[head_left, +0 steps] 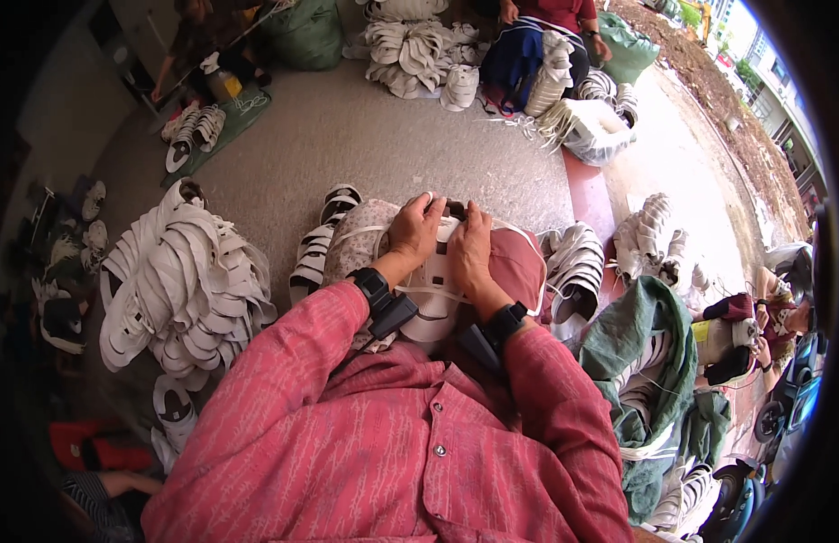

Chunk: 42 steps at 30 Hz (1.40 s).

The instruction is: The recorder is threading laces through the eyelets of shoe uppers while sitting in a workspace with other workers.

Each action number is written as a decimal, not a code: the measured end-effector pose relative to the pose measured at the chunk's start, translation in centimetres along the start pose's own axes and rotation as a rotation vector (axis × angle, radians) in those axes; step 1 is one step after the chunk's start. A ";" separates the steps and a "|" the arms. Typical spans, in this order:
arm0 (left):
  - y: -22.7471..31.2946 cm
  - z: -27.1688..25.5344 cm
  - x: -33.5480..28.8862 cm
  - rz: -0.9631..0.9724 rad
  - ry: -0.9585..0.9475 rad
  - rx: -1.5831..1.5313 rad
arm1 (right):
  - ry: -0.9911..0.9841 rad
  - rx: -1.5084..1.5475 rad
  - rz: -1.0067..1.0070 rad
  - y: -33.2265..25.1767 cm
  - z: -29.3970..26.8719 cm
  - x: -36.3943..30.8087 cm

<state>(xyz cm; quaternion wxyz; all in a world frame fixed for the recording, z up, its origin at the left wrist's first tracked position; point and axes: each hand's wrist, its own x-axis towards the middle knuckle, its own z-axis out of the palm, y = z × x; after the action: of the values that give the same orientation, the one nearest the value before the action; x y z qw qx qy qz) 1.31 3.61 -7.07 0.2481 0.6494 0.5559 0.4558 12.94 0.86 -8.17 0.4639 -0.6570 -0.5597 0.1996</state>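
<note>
A white shoe upper (430, 306) lies across my lap, its far end between my hands. My left hand (415, 231) grips the left side of that far end, fingers bent over the dark opening. On the opposite edge, my right hand (471, 246) is closed with its fingertips near the same opening. A white lace or cord loops around both sides of the upper. Floral cloth (349, 242) covers my left knee and plain red cloth (517, 267) my right. My palms hide part of the upper.
A tall heap of white shoe uppers (189, 281) stands at my left. More stacked uppers (578, 271) lie beside my right knee, near a green sack (650, 335). Across the concrete floor (347, 127), other people sit among stacks and a white plastic bag (599, 136).
</note>
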 end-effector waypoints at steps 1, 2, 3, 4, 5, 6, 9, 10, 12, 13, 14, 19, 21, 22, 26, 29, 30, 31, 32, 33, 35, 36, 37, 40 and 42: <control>0.2 -0.3 -0.1 -0.007 -0.002 -0.038 | 0.001 0.079 -0.047 0.2 -0.6 0.0; 0.5 -0.8 -0.1 -0.050 -0.019 -0.077 | -0.019 0.154 -0.035 0.3 -1.3 0.0; 0.9 -1.6 0.1 -0.201 -0.101 -0.331 | -0.029 0.414 0.130 0.2 -2.0 0.0; 1.3 -2.5 0.1 -0.148 -0.074 -0.331 | -0.038 0.558 0.125 0.4 -3.3 -0.7; 1.8 -3.6 0.0 -0.262 0.029 -0.613 | -0.049 0.559 0.033 0.6 -4.7 -1.3; 2.4 -4.8 0.0 -0.382 0.124 -0.888 | -0.062 0.563 -0.017 0.7 -6.1 -2.2; 3.2 -10.5 -0.4 -0.335 0.163 -0.867 | -0.225 0.690 0.108 0.7 -8.9 -5.5; 3.5 -12.2 -0.2 -0.250 0.193 -0.804 | -0.217 0.687 0.086 0.7 -9.5 -6.4; 3.7 -14.7 -0.1 -0.078 0.347 -0.733 | -0.306 0.728 0.121 0.4 -10.3 -7.8; 3.6 -16.0 -0.3 -0.062 0.358 -0.664 | -0.318 0.632 0.159 0.3 -10.3 -8.2; 3.6 -16.5 -0.7 -0.127 0.377 -0.596 | -0.299 0.616 0.170 0.1 -10.2 -8.3; 2.6 -13.1 -6.1 -0.450 -0.397 -0.496 | -0.260 0.308 -0.047 -1.0 -8.8 -8.9; 2.2 -11.1 -6.8 -0.374 -0.471 -0.466 | -0.207 0.187 -0.154 -1.2 -8.4 -9.0; 2.0 -10.0 -7.0 -0.323 -0.507 -0.494 | -0.185 0.183 -0.182 -1.2 -8.3 -9.1; 1.9 -7.5 -7.2 -0.012 -0.536 -0.290 | -0.145 0.116 -0.282 -1.0 -8.0 -9.2; 1.9 -7.3 -7.4 -0.067 -0.575 -0.361 | -0.153 0.077 -0.315 -1.1 -7.9 -9.2; 1.9 -7.2 -7.5 -0.054 -0.578 -0.378 | -0.157 0.065 -0.339 -1.1 -7.8 -9.3; 1.9 -7.3 -7.5 -0.056 -0.578 -0.382 | -0.156 0.057 -0.333 -1.2 -7.8 -9.4; 1.9 -7.3 -7.5 -0.047 -0.582 -0.401 | -0.170 0.057 -0.332 -1.3 -7.8 -9.4; 1.9 -7.3 -7.5 -0.036 -0.582 -0.421 | -0.185 0.063 -0.337 -1.4 -7.8 -9.5; 2.0 -7.5 -7.5 0.015 -0.568 -0.357 | -0.215 0.054 -0.336 -1.5 -7.9 -9.6; 2.0 -7.5 -7.5 0.061 -0.558 -0.288 | -0.245 0.057 -0.332 -1.5 -8.0 -9.6; 2.1 -7.5 -7.6 0.063 -0.555 -0.290 | -0.245 0.055 -0.335 -1.6 -8.1 -9.6; 2.2 -7.5 -7.7 -0.008 -0.548 -0.322 | -0.271 0.039 -0.391 -1.6 -8.1 -9.5; 2.3 -7.5 -7.8 -0.053 -0.557 -0.375 | -0.203 0.087 -0.357 -1.6 -8.1 -9.5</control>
<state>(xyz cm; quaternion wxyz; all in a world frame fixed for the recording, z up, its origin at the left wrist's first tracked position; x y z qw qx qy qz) -3.78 -5.71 -4.20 0.5173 0.6775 0.3897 0.3486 15.58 -11.09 -5.37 0.4609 -0.5034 -0.7020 0.2035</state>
